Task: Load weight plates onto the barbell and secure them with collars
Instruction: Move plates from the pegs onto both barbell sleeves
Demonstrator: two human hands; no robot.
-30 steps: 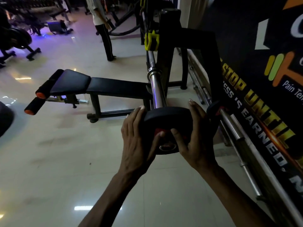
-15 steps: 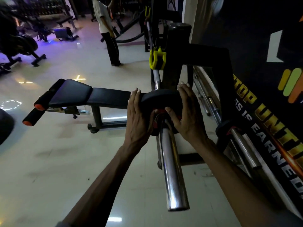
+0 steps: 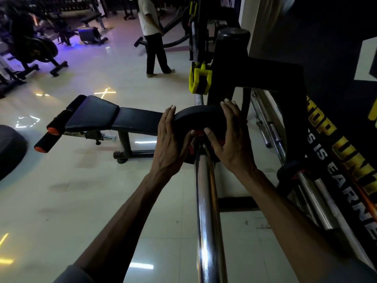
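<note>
Weight plate [image 3: 195,117], black, frame centre: threaded on chrome barbell [image 3: 208,201] sleeve, clasped at its rim by left hand [image 3: 171,144] and right hand [image 3: 230,139]. Yellow collar [image 3: 199,80] hung above.

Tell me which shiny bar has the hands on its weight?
The barbell running up the middle. Both hands, left hand and right hand, hold its black plate. The other bars lean by the right wall, untouched.

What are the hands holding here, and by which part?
Both hands hold the black weight plate on the barbell sleeve: left hand on its left rim, right hand on its right rim, thumbs near the hub.
</note>
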